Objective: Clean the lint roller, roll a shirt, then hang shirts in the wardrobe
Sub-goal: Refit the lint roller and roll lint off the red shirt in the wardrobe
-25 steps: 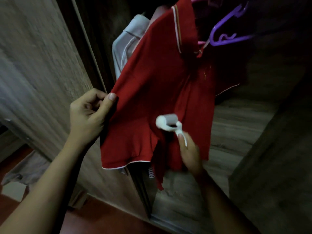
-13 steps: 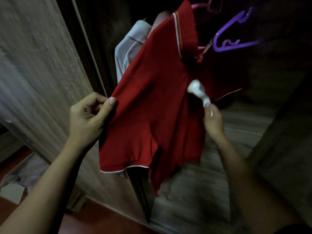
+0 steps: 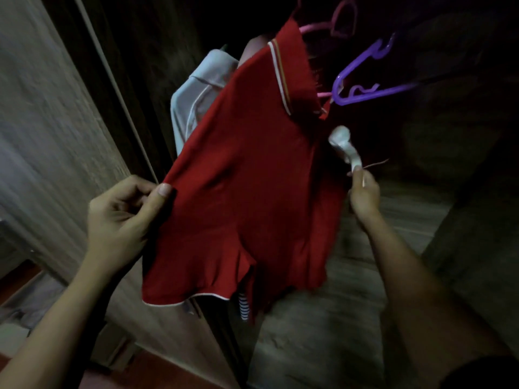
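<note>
A red polo shirt (image 3: 252,186) with white-edged collar and hem hangs on a pink hanger (image 3: 317,29) inside the dark wardrobe. My left hand (image 3: 126,211) pinches the shirt's left edge and holds the fabric stretched out. My right hand (image 3: 363,195) grips the handle of a white lint roller (image 3: 344,147), whose head rests against the shirt's right side just below the collar.
A pale shirt (image 3: 196,91) hangs behind the red one, and an empty purple hanger (image 3: 362,82) hangs to the right. The wardrobe's wooden door (image 3: 56,130) stands at the left. A wooden shelf floor (image 3: 323,318) lies below. A striped garment (image 3: 243,306) peeks under the hem.
My right hand has carried the lint roller up the shirt, from the lower middle to the upper right below the collar. My left hand keeps its pinch on the left edge.
</note>
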{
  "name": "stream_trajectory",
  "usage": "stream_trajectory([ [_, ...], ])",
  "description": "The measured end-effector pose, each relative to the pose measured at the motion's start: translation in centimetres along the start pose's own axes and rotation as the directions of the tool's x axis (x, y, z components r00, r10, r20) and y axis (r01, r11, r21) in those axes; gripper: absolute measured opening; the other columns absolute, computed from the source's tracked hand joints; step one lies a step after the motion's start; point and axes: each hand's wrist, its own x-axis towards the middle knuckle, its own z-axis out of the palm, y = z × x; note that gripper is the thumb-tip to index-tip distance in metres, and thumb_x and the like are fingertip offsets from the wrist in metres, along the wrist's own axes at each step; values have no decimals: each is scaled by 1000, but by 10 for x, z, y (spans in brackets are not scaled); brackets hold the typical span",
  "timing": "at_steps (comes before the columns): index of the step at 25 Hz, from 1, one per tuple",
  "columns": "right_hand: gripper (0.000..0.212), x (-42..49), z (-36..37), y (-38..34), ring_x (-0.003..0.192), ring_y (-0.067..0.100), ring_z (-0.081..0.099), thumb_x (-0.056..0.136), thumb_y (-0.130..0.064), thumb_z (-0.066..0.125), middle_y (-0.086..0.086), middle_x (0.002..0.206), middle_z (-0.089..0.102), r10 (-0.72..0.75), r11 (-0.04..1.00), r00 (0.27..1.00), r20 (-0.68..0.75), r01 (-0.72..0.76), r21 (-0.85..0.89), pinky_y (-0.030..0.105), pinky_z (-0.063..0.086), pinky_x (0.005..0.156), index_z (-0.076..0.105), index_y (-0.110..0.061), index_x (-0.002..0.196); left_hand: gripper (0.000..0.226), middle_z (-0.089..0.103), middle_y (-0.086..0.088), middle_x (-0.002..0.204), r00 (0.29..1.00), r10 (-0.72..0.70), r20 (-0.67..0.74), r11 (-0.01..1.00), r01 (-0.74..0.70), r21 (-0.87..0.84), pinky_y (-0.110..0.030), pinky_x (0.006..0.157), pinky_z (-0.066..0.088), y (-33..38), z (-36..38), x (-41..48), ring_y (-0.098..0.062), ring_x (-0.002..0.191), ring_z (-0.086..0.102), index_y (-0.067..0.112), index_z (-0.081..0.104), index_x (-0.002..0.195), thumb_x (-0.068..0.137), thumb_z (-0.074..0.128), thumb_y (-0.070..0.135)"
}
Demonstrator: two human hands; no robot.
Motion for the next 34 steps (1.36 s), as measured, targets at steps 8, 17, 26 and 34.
stream_trajectory([
  [8, 34, -135, 35, 133, 93, 28, 61, 97, -37, 40, 13, 92, 65, 270, 959, 914, 302, -226, -172, 24, 36, 76, 64, -18, 83, 28, 53, 17, 53, 999, 25, -23, 997, -23, 74, -18, 46, 29, -2, 0, -1, 4, 47, 40, 12, 57, 67, 83, 57, 36],
  [17, 33, -24, 4, 36, 86, 24, 54, 99, -32, 36, 7, 89, 55, 50, 997, 990, 133, -42, -64, 26, 33, 69, 61, -11, 101, 19, 57, 20, 53, 1000, -12, -16, 999, 12, 42, -10, 46, 32, -1, -1, 0, 5, 46, 45, 31, 59, 65, 83, 59, 37],
  [26, 35, -138, 64, 173, 112, 51, 48, 100, -4, 32, 48, 118, 47, 358, 929, 886, 295, -307, -204, 58, 31, 99, 48, 25, 108, 19, 53, 17, 50, 1000, -23, 13, 1000, 23, -3, -10, 46, 30, 1, -1, -1, 4, 45, 40, 29, 57, 65, 81, 58, 39],
  [34, 21, -119, 6, 4, 82, 11, 56, 96, -20, 47, 2, 89, 62, -146, 989, 968, 203, 151, -10, 14, 39, 68, 63, -7, 102, 18, 55, 21, 51, 1000, -22, 14, 1000, 22, -10, -10, 46, 32, 3, -1, 0, 6, 45, 42, 40, 61, 64, 82, 58, 41],
])
